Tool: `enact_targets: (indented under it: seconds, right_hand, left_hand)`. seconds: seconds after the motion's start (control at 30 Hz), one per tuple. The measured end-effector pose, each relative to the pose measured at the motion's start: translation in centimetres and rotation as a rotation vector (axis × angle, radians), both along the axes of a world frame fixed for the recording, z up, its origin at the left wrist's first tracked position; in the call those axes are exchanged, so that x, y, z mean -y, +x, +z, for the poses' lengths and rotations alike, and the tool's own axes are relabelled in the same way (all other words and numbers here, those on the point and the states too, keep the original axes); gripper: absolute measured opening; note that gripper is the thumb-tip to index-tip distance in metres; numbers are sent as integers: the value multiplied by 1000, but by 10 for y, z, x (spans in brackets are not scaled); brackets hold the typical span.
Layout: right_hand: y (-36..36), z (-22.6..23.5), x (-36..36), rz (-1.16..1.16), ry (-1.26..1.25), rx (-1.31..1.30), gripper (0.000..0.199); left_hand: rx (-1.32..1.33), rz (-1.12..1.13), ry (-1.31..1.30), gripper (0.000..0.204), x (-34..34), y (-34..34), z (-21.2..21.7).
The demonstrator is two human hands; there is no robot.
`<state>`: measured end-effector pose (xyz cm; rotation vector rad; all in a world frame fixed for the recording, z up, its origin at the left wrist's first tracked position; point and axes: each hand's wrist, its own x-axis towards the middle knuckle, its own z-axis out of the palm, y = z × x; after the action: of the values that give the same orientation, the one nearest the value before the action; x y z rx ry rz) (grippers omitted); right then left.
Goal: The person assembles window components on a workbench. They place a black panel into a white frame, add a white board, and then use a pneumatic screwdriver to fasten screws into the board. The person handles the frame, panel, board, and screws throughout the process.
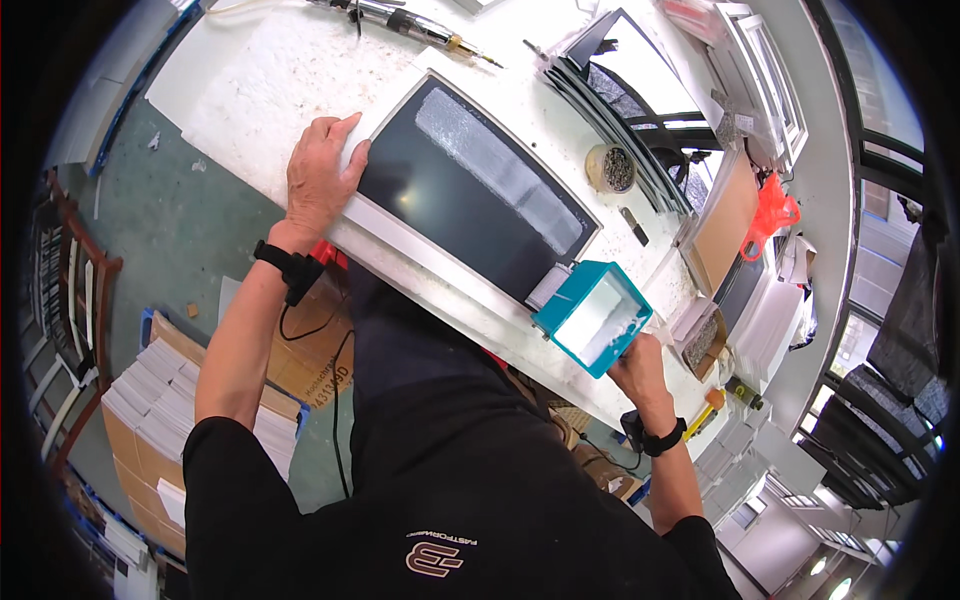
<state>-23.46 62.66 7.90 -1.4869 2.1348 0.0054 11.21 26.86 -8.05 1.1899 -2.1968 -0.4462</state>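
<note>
A dark rectangular panel (425, 175) in a white frame (400, 97) lies on the workbench before me, with a whitish wet-looking band (500, 170) spread along its far side. My left hand (322, 170) rests against the frame's left edge, thumb and fingers apart. In my right hand (640, 368) is a teal box-shaped spreader (598, 318), tilted so that white paste shows inside it. A pale roller-like part (548, 286) sits at its left side, by the panel's near right corner. My right fingers are wrapped round its handle end, which they mostly hide.
A tub of small dark pieces (610, 168) and a dark flat blade (634, 226) lie beyond the frame. Several stacked mirror-like panels (640, 110) stand behind them. A power screwdriver (410, 22) lies at the far edge. Boxed white strips (165, 390) stand on the floor at left.
</note>
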Motion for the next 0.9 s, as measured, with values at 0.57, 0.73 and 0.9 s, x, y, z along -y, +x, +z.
enact_targets:
  seconds: [0.57,0.73,0.9]
  right_hand:
    - [46,-17,88,149,54,-8,20]
    - [96,-16,154,213,-13,-15,25]
    - [141,-23,211,221,-122,18,26]
  left_hand:
    - [-270,36,192,38,5,8,-2]
    - [-320,25,403,45,15,19,-1]
    - [-357,17,427,46,19,22,-5]
